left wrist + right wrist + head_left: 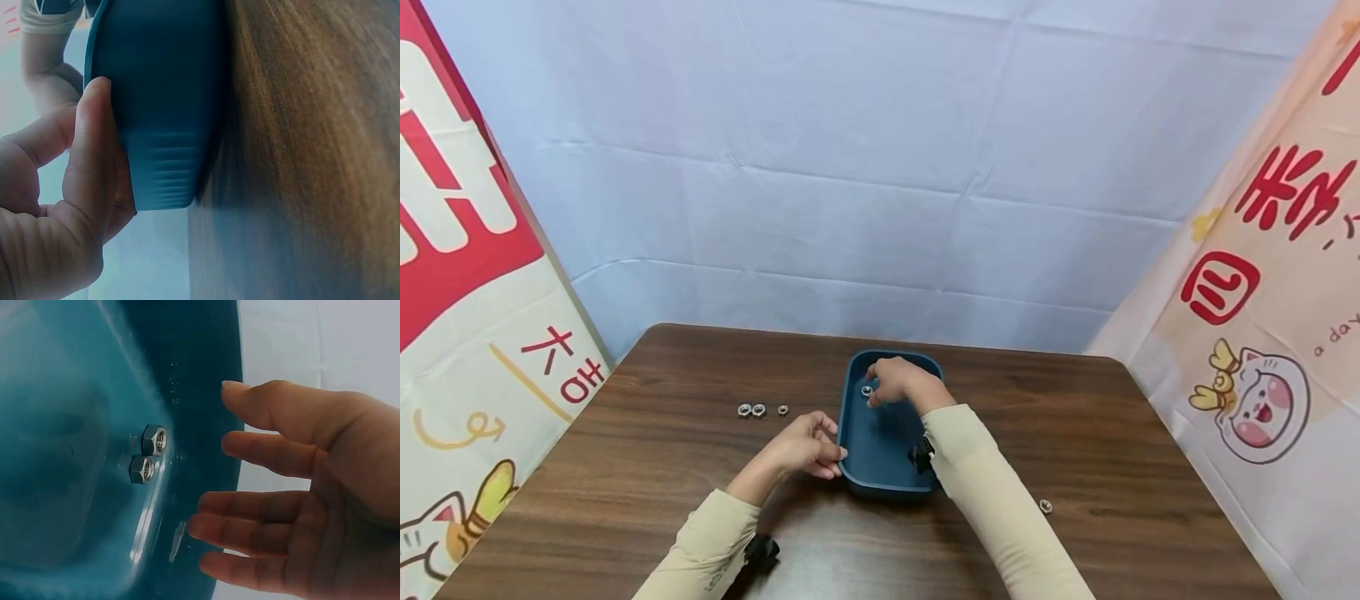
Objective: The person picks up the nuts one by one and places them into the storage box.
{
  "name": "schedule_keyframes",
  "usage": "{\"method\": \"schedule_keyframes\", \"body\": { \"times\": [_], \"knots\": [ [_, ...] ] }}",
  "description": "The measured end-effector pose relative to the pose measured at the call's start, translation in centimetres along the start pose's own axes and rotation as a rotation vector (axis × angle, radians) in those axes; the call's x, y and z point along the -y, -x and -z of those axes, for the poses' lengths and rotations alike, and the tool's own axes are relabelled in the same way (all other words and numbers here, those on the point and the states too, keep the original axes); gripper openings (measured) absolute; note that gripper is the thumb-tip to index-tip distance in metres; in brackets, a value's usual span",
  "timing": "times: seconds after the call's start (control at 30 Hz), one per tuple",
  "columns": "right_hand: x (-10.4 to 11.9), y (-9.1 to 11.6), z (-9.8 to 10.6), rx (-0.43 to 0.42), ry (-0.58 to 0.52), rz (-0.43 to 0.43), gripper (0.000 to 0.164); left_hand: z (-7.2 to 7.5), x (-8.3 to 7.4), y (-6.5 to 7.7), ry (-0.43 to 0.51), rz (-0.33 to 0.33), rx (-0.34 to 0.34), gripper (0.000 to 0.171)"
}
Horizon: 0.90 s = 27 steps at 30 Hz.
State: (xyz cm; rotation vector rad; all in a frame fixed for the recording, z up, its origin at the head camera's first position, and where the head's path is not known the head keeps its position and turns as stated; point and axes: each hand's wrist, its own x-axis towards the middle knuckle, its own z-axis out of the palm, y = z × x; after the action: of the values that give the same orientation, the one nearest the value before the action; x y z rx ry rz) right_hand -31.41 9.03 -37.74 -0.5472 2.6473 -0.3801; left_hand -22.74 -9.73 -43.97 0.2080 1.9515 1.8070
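Observation:
A dark blue rectangular tray [880, 486] sits on the table. My left hand [811, 446] holds the tray's left side near the front corner, thumb at the rim; in the left wrist view its fingers [94, 125] lie against the outer wall. Over the far end of the tray hovers my right hand [898, 382], with its fingers spread and nothing between them. Two metal hex nuts, a larger nut [154, 440] and a smaller nut [142, 469], lie side by side on the tray floor in the right wrist view. From the head, one nut [867, 391] shows beside the right fingertips.
Left of the tray, two larger nuts [752, 410] and a smaller nut [783, 410] lie in a row on the brown wooden table [662, 467]. Another nut [1046, 506] lies to the right, beside the right sleeve. A pale cloth [850, 167] hangs behind the table.

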Motion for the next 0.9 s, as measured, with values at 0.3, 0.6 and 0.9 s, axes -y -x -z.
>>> {"method": "schedule_keyframes", "body": {
  "times": [0.3,0.6,0.9],
  "knots": [
    [0.1,3.3,-0.1,-0.062,0.006,0.032,0.052,-0.3,0.3,0.4,0.001,-0.006,-0.016,0.036],
    [-0.5,6.4,0.7,-0.118,0.085,0.077,0.051,0.0,0.1,0.0,0.004,-0.008,-0.021,0.037],
    [-2.3,8.6,0.7,-0.151,0.068,0.067,0.052,-0.2,0.1,-0.4,0.015,-0.007,-0.016,0.036]
  ]
}}
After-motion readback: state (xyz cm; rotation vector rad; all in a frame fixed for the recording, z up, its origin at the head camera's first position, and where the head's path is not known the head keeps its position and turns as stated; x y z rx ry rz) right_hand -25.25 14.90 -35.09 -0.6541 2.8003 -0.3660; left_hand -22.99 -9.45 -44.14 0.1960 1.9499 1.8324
